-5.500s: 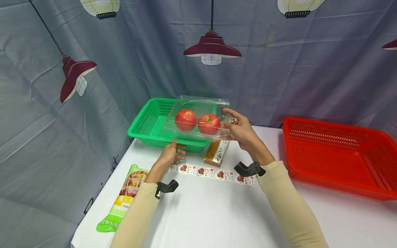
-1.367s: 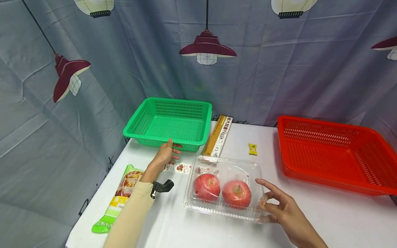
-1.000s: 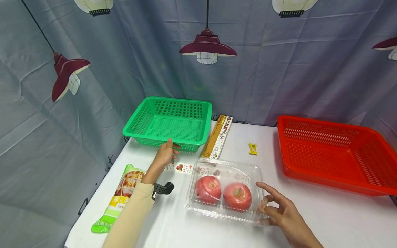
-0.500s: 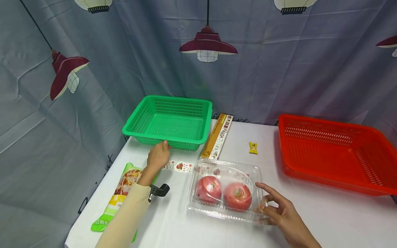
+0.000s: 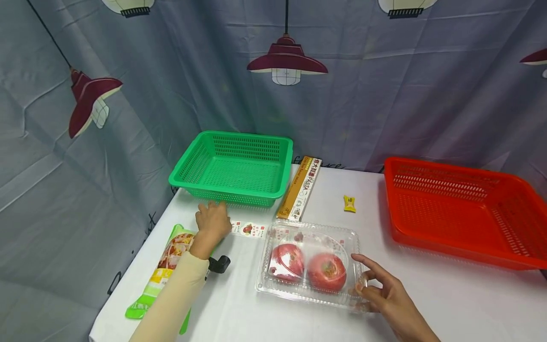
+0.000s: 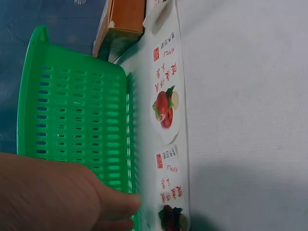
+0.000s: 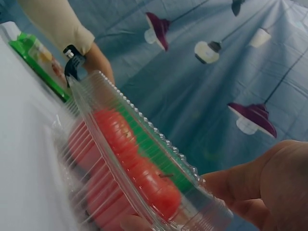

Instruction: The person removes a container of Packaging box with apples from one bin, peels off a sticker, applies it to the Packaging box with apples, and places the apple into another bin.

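A clear plastic clamshell box with two red apples inside is at the middle of the table, lid closed. My right hand grips its right edge, thumb and fingers on the rim; the right wrist view shows the box close up. Back upward, my left hand is over the left end of a strip of apple labels, just in front of the green basket. In the left wrist view that hand hangs beside the strip, partly blurred, most fingertips hidden.
Behind the clamshell box lies a pasta box, with a small yellow packet to its right. A red basket stands at the right. Under my left forearm is a green food bag. A grey curtain backs the table.
The box of apples came down from over the green basket to the middle of the table. Lately my left hand turned palm down and shifted left; the right hand stayed nearly still.
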### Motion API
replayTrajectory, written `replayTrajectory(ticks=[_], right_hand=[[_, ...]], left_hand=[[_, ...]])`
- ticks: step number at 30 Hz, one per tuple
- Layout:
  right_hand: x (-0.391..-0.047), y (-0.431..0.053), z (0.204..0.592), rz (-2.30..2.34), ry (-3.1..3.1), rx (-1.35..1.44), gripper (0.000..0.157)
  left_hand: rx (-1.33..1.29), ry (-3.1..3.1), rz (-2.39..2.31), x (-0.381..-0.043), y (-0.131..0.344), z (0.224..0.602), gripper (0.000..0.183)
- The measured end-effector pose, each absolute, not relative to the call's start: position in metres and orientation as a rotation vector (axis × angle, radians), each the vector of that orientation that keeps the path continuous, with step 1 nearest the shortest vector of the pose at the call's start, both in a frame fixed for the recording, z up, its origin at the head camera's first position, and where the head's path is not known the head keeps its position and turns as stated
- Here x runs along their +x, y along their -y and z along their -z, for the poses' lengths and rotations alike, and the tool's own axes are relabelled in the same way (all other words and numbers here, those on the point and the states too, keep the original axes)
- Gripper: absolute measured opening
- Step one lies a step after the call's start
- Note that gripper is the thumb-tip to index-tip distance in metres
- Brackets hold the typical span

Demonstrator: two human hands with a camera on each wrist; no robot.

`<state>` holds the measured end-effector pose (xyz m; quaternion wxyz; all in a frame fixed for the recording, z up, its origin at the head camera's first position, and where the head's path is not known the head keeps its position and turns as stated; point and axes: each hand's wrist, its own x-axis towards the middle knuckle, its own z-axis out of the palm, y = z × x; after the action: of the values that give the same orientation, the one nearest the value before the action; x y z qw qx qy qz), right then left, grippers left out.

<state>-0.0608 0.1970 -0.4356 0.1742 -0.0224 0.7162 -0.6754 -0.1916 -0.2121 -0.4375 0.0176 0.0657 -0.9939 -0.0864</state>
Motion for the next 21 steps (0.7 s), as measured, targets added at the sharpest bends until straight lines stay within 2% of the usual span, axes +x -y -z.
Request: replayTrajectory(ticks=[7,10,12,18,21], right_hand=[[-0.061,-0.199,0.437,1.881,-2.015,-0.042,0.065],[-0.061,-0.199,0.435,1.835,-2.015,0.026,0.065],[-0.061,-0.199,0.433,1.822,-2.013,0.038,0.066],[-0.060,-0.201,0.434,1.815,-2.010,0.023,0.068],[-0.060,-0.201,0.434,1.820,-2.010,0.017,0.068]], left_hand=[[0.305,3.277,0.066,-0.192,0.213,0.431,0.067],[0.319,3.367,-0.002,-0.194,0.216,0.426,0.073],[0.327,3.397,-0.016,-0.196,0.218,0.424,0.066],[0.359,3.416,0.115,-0.203,0.221,0.423,0.028],[0.372,3.401,0.204,-0.207,0.220,0.425,0.022]])
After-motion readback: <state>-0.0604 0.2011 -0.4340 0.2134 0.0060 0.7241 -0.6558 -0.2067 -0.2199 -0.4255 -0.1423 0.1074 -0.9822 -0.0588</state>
